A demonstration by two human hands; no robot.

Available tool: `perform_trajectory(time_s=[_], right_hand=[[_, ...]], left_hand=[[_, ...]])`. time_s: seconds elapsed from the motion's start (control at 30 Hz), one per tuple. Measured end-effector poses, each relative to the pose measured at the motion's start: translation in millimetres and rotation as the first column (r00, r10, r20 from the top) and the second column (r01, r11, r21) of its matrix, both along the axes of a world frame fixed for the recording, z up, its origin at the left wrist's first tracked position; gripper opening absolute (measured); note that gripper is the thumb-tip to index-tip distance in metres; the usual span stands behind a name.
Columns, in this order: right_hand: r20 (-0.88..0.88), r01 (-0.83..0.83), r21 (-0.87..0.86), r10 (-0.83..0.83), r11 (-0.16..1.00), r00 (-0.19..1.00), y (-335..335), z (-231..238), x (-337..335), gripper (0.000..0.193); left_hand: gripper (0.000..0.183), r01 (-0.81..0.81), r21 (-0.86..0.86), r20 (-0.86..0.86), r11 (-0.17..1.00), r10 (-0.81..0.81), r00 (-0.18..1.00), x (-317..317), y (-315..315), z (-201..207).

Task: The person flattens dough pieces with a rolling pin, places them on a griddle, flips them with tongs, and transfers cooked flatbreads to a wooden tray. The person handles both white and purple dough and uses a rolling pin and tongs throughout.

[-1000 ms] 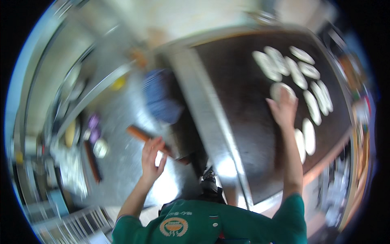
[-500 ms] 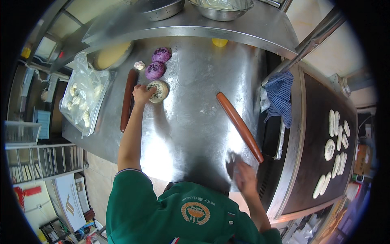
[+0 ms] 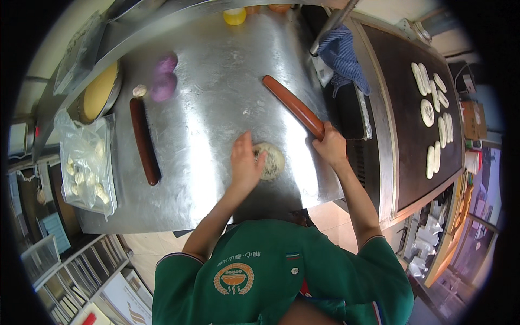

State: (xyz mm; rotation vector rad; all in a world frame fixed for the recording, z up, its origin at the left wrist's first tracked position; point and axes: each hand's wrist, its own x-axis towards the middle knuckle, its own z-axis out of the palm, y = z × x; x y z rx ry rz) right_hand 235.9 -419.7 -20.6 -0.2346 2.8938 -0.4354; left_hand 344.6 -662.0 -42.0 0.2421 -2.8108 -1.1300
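Flat speckled dough disc [image 3: 269, 161] lying on the steel surface [image 3: 216, 108], pinned under the fingertips of the left hand [image 3: 245, 162], palm down, fingers spread, grip flat and wide rather than closed. Just to the right of that hand, past the disc, right hand [image 3: 330, 145] wrapped around the near end of the reddish rolling pin [image 3: 294, 106], grip closed on wood. Long axis of the pin running up and to the left, away from the right hand, slanting across the surface beyond the disc. Disc sitting between the two hands, touching the left, just apart from the right; pin's held end just beside the disc's right edge, so right hand the one placed to bring the pin over the dough.

Further left of the left hand, a second, darker rolling pin [image 3: 144, 140] lying nearly upright in the picture, well apart. Beyond it, two purple dough balls [image 3: 164, 80] and a small pale lump. Far left, a clear bag of pale dough pieces [image 3: 85, 162] and a round pan of yellow filling [image 3: 99, 92]. Right of the right hand, blue checked cloth [image 3: 342, 57], then the dark griddle [image 3: 401, 124] with a row of pale flatbreads [image 3: 435, 116]
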Motion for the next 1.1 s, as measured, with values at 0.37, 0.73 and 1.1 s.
perform_trajectory(time_s=[0.37,0.73,1.1], right_hand=[[-0.044,-0.256,-0.331,0.256,0.908,0.966,-14,8,95,0.045],[-0.062,-0.274,-0.233,0.267,0.933,0.962,-12,-6,48,0.046],[-0.401,-0.274,-0.196,0.178,0.941,0.899,-49,-18,69,0.084]], left_hand=[[0.061,-0.127,0.362,-0.290,0.924,0.241,0.926,11,-6,-12],[0.071,0.321,-0.316,-0.077,0.893,-0.362,0.929,-43,-12,17],[0.047,-0.079,-0.239,-0.168,0.968,0.039,0.985,19,-26,-2]])
